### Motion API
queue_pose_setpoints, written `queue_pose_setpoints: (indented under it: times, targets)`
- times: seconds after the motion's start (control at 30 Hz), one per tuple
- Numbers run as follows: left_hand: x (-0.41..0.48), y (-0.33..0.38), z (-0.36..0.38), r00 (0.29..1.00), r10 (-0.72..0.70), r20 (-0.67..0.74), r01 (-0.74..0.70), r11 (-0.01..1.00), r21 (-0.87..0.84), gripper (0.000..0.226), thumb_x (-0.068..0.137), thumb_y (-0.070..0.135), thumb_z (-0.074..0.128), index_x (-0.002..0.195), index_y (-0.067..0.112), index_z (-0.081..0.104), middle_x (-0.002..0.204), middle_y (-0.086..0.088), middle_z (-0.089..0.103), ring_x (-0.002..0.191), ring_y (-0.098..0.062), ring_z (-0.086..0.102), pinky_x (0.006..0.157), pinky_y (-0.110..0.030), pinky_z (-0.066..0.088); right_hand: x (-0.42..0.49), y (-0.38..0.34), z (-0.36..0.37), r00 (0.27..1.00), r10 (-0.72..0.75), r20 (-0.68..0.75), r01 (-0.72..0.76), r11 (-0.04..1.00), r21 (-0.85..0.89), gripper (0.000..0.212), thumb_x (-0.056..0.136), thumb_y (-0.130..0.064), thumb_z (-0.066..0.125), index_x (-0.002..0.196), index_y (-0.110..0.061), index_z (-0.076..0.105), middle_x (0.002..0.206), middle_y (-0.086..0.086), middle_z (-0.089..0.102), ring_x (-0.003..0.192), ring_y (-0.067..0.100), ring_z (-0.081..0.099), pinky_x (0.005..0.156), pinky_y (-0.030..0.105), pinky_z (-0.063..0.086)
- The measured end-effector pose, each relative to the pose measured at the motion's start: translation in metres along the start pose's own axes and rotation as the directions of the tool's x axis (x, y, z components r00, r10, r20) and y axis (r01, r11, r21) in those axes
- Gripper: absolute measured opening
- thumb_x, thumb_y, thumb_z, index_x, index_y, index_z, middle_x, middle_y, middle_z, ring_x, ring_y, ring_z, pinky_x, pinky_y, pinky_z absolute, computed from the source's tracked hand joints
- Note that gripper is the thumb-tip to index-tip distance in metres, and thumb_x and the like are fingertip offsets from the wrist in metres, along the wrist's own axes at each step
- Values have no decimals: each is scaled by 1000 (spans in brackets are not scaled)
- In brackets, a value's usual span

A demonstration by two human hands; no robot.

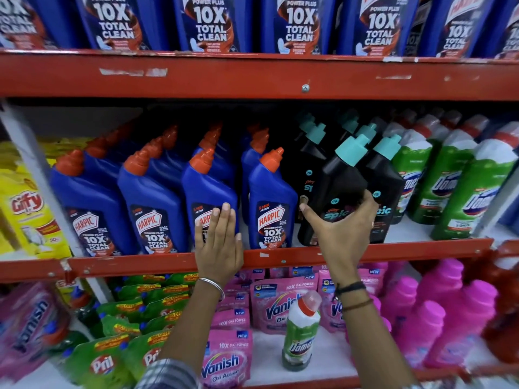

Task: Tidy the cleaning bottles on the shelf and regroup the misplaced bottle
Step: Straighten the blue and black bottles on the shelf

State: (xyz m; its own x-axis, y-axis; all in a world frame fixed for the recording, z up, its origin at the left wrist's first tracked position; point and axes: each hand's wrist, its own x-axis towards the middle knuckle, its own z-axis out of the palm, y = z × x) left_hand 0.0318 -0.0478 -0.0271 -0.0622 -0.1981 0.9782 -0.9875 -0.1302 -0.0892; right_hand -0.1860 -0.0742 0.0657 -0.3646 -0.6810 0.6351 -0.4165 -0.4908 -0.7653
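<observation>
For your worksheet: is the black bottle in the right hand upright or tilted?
Tilted: the black bottle, gripped by the right hand, leans its teal cap rightward.

- Your right hand [341,228] grips a tilted black Spic bottle [335,192] with a teal cap at the front edge of the middle shelf [280,256], thumb on one side and fingers wrapped round the other.
- Your left hand [219,240] lies flat, fingers straight, against the label of a blue Harpic bottle [207,192].
- More Harpic bottles stand in rows to its left; green Domex bottles [460,189] stand to the right of the black ones.
- On the shelf below, a single green Domex bottle [302,332] stands among pink Vanish pouches [224,357].
</observation>
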Motion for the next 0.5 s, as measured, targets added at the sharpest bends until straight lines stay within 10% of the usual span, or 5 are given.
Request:
queue_pose_setpoints:
  times: [0.5]
  targets:
    - [-2,0,1,1000,-2,-5,2,1000,-8,64,95,26,39,153,11,17,163,2,5,149,-15,9,119,-46,11,-6,0,22,999,15,40,-1,940,-342,108,62,-54,80,140,0,28,129,19,45,106,40,56,69,44,51]
